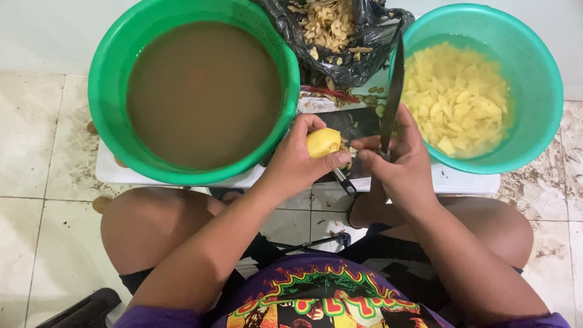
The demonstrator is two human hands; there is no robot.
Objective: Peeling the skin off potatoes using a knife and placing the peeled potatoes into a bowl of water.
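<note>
Down between the knees, the left hand [297,159] cups a peeled yellow potato [323,142], its fingers [335,160] curled under and the thumb lying over the top, so the potato sits pinched at the fingertips. Just beside those fingertips, the right hand [398,159] is wrapped around the handle of a knife [392,91]; its fingers are pressed together in a fist, and the thumb tip nearly meets the left fingertips. From that fist the dark blade stands up and away from the body, its tip reaching the rim of the bowl beyond the right knuckles.

That teal bowl [534,58] holds cut yellow potato pieces [455,100] in water. Beyond the left knuckles stands a bigger green bowl [103,91] filled with murky brown water. Between the two bowls, straight out past both sets of fingertips, a black plastic bag [352,64] lies open with peelings [328,21] inside. Both bowls rest on a low white board [467,181], and under the hands a dark cutting surface [352,124] shows.
</note>
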